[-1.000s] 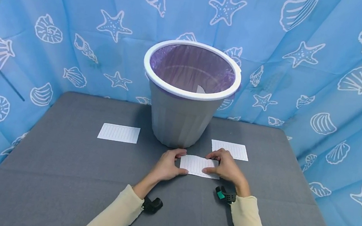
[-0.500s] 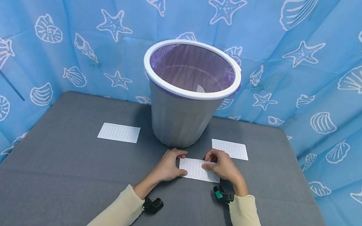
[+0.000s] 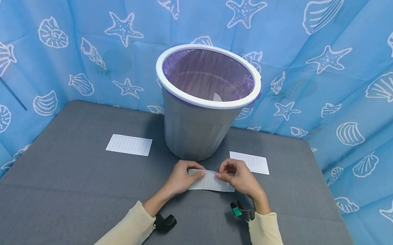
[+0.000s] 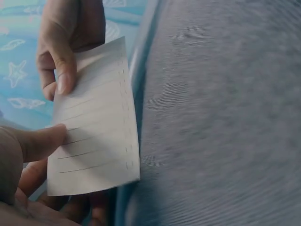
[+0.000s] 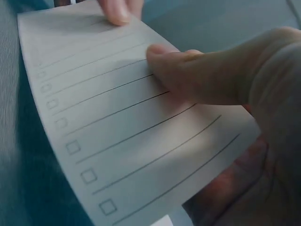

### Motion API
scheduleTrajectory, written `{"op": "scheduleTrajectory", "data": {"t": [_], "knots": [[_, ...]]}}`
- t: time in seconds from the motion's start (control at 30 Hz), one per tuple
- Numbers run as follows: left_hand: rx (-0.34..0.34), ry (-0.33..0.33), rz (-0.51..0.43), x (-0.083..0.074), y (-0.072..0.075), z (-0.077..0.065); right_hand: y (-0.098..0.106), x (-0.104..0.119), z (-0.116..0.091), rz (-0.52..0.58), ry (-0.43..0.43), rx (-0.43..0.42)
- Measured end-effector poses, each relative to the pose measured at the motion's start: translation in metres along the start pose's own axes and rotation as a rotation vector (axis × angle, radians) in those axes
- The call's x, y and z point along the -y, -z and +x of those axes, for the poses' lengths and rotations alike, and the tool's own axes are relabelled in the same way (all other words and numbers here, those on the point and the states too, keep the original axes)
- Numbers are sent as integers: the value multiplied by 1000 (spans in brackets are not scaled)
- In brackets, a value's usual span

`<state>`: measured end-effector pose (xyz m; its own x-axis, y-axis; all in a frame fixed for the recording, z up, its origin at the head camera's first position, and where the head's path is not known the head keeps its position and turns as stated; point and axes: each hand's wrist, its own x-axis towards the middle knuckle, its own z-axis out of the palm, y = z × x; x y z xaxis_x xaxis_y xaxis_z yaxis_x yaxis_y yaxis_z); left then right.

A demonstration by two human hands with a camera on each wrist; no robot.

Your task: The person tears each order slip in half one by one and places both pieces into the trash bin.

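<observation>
A white lined paper slip [image 3: 211, 183] with small checkboxes along one edge is held between both hands in front of the bin. My left hand [image 3: 179, 178] pinches its left part, thumb on top and fingers beneath, as the left wrist view shows. With thumb above and fingers behind, my right hand [image 3: 241, 180] pinches the slip near its far edge. In the right wrist view the slip [image 5: 122, 122] bends slightly, and its checkboxes and ruled lines are plain.
A grey bin [image 3: 197, 126] with a white rim and purple liner stands behind the hands; a white piece shows inside it. One lined slip [image 3: 129, 145] lies left of the bin, another [image 3: 250, 162] to the right, on the grey table [image 3: 60, 212]. A blue shell-patterned curtain [image 3: 123, 60] hangs behind.
The middle slip has shifted left and tilted up in the hands. My left thumb has moved onto its face, and my right thumb has moved left toward the far edge.
</observation>
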<state>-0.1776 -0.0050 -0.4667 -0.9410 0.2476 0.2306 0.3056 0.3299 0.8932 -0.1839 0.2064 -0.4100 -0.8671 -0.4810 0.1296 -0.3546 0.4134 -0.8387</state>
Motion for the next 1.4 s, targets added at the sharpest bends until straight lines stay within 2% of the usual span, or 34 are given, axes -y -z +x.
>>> {"op": "scheduleTrajectory", "data": {"t": [0.23, 0.3, 0.53, 0.77, 1.0, 1.1, 1.27, 1.4], "knots": [[-54, -35, -4, -14, 15, 5, -6, -13, 6, 80, -5, -98], [-63, -41, -2, -21, 21, 6, -8, -8, 7, 110, -17, -124], [-83, -93, -28, -47, 45, 8, -6, 46, 4, 146, 20, -193], [-115, -174, -99, -72, 65, 4, -5, 75, 9, 152, 107, -263], [-128, -220, -112, -88, 80, -1, -9, 103, 18, 126, 183, -298], [-136, -234, -115, -91, 83, -3, -14, 103, 22, 146, 217, -295], [-140, -230, -99, -95, 85, -5, -22, 84, 29, 184, 237, -271], [-138, -222, -83, -112, 91, -11, -24, 79, 32, 196, 226, -263]]}}
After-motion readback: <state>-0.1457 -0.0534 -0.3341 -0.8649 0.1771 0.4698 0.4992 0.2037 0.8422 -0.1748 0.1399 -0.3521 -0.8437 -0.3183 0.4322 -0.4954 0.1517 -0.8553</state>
